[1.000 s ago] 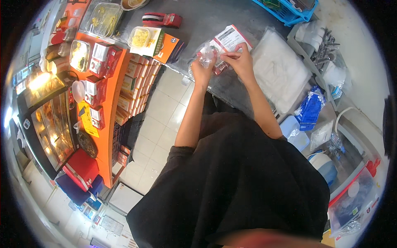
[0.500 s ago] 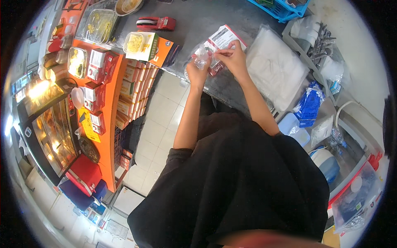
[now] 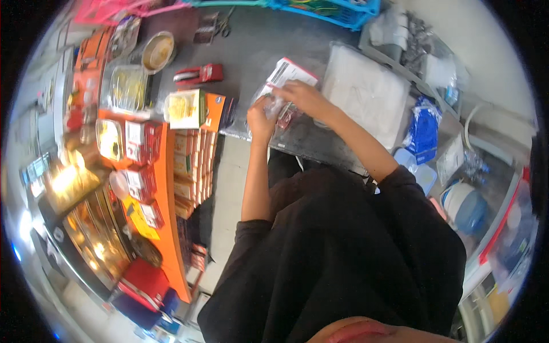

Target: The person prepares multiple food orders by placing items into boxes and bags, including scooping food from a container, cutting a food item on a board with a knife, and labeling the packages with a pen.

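A crinkled clear plastic bag (image 3: 275,107) with dark red pieces in its lower part is between my hands, over the dark counter (image 3: 246,48). My left hand (image 3: 262,119) is closed around the bag's left side. My right hand (image 3: 304,99) comes in from the right, its fingers pinched at the bag's upper edge; the fingertips are partly blurred. Just beyond the hands lies a white printed card with a red edge (image 3: 293,71), partly covered by the bag and my right hand.
Right of my hands lies a stack of clear plastic bags (image 3: 366,94), with a blue packet (image 3: 423,131) beyond. To the left are a red tape dispenser (image 3: 200,74), a food tub (image 3: 180,107) on boxes, and a metal bowl (image 3: 158,52). Scissors (image 3: 225,27) and a blue basket (image 3: 343,14) sit farther back.
The whole view has shifted, so more of the counter's far side shows. My right hand has turned flatter, its fingers now closer over the bag and my left hand.
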{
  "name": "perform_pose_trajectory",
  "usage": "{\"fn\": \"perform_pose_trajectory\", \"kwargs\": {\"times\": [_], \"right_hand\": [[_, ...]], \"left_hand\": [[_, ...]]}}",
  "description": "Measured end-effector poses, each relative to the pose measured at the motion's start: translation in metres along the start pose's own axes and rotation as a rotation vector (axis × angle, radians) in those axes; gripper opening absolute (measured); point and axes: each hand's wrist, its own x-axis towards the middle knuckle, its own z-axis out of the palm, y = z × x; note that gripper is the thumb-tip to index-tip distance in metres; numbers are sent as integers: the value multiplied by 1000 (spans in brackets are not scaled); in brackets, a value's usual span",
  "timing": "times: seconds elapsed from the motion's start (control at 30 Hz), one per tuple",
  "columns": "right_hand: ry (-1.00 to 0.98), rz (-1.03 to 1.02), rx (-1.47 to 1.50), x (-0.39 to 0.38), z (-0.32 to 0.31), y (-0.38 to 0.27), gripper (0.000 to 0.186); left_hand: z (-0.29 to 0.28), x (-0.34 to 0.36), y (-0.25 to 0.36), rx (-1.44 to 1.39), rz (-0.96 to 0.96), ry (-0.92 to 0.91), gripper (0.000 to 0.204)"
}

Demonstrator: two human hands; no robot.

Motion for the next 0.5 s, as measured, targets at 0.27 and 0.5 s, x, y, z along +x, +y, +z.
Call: {"fn": "perform_pose_trajectory", "kwargs": {"times": [0.27,0.5], "right_hand": [[404,-5,-129,48,50,24,22],[-71,-356,-461,48,48,-9,46]], "left_hand": [[-5,1,-39,68,-42,56,50],[-34,-19,-89,-83,161,124,72]]}}
